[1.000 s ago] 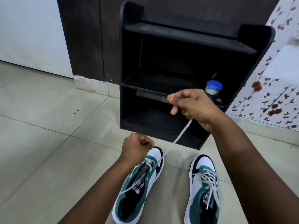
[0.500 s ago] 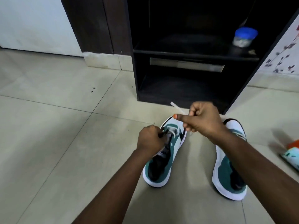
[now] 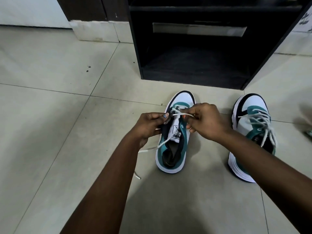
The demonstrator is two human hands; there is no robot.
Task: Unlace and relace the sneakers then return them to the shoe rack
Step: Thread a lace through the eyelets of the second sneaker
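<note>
Two sneakers (image 3: 173,141) side by side before shoe rack (image 3: 194,61).

The left sneaker (image 3: 175,132), white with teal panels and a dark toe rim, stands upright on the floor, toe toward twelve o'clock, its white lace (image 3: 152,148) mostly out of the eyelets and trailing off toward eight o'clock. At three o'clock from it stands the matching right sneaker (image 3: 249,132), laced. The black shoe rack (image 3: 194,48) stands at twelve o'clock.
</note>
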